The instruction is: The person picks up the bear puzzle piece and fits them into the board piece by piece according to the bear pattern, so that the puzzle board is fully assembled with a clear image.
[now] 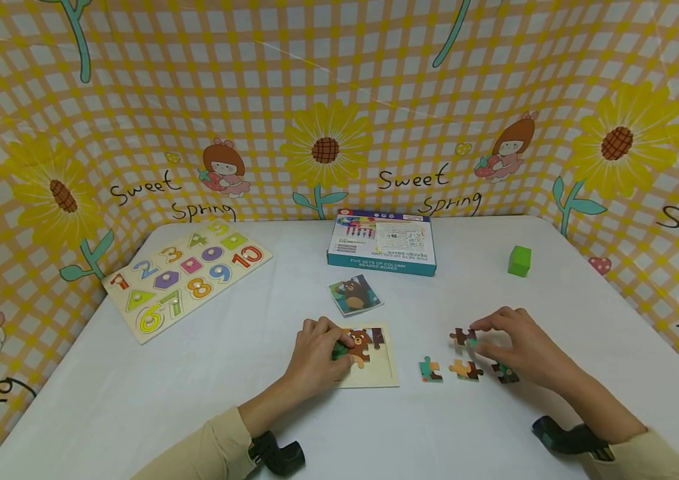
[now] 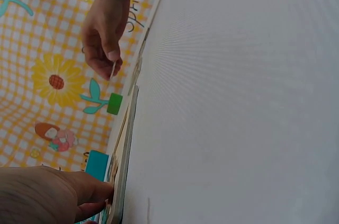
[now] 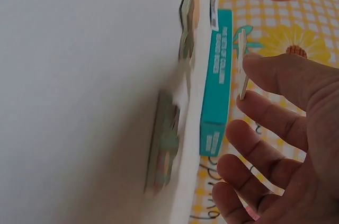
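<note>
While right hand [image 1: 522,348] pinches puzzle piece [image 1: 462,337], left hand [image 1: 318,355] hides wooden board's [image 1: 383,372] left part; its grip: cannot tell.

You wear long beige sleeves: the left sleeve [image 1: 198,448] rises from the bottom of the head view, left of centre, with creases near its cuff, and the right sleeve [image 1: 645,459] fills part of the lower right. Beside the left cuff sits a black left wrist unit [image 1: 282,457], bent like an elbow and blunt-ended. A similar black right wrist unit [image 1: 561,437] sits by your other cuff. Your left hand [image 1: 318,350] and right hand [image 1: 519,343] are bare.
</note>
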